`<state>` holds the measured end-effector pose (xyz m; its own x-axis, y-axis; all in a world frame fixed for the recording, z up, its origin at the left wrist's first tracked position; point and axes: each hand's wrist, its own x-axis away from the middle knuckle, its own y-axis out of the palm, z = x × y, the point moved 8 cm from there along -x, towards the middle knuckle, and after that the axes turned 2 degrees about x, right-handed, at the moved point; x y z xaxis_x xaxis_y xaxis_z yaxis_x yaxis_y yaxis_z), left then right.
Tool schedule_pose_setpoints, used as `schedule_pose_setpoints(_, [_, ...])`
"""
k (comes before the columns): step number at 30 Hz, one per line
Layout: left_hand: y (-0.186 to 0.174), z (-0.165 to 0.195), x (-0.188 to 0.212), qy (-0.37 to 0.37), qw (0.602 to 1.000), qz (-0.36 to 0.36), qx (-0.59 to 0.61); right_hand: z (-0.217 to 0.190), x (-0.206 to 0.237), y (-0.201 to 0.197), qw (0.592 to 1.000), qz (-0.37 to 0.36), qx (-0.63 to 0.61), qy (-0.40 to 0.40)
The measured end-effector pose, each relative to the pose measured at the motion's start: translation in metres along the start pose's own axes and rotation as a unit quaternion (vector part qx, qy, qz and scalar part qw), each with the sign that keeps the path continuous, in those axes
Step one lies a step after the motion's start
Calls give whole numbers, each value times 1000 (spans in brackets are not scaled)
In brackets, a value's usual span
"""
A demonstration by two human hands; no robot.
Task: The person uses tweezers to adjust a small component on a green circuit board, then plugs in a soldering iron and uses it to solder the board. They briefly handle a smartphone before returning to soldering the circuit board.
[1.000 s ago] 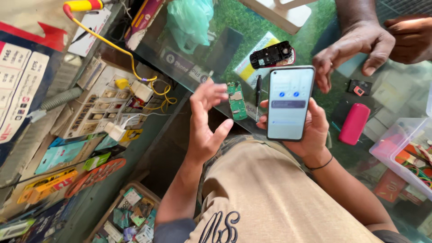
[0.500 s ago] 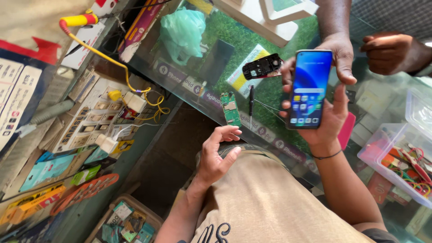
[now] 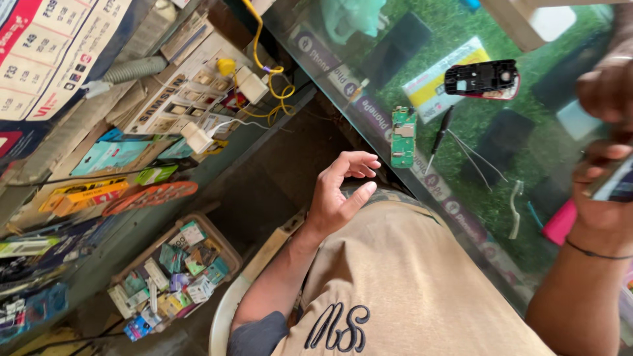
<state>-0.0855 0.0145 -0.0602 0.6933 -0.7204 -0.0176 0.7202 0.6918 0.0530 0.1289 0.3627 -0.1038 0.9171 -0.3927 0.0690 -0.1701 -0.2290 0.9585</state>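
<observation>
Phone: at the far right edge, above the glass desk, held in the right hand; only a sliver of it shows.
Right hand: grip closed on the phone, fingers wrapped over its top edge, seemingly to keep it lifted clear of the parts below.
Left hand: free and empty, grip open, fingers loosely curled; it hangs near the desk's edge, above the lap, touching nothing.
Circuit board: green, flat on the glass, the nearest loose part to the left hand, just past its fingertips.
Screwdriver: dark, just beside the board, laid within easy reach.
Tweezers: thin metal prongs spread out on the glass next to the screwdriver.
Black shell: a phone housing, further back, lying on a yellow-and-white card.
Brush: pale, near the right forearm.
Pink case: part hidden behind the right wrist.
Other hand: another person's, at the top right, over the desk; blurred.
In the way: board and tools crowd the glass between the two hands.
Power strip: left of the desk, with plugs and a yellow cable.
Box: on the floor, full of small packets.
</observation>
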Motion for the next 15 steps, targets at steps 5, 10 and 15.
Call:
schedule_pose_setpoints(5, [-3,-7,-3,-13,1000,7,11,-8,-8,-7,1000,0,-6,10])
schedule_pose_setpoints(10, [-2,-13,-8,-25,1000,1,4,4,-2,26,997,16,66,-34])
schedule_pose_setpoints(15, [-4,-15,-19,-24,1000,0,-1,57,7,75,963,6,241,-118])
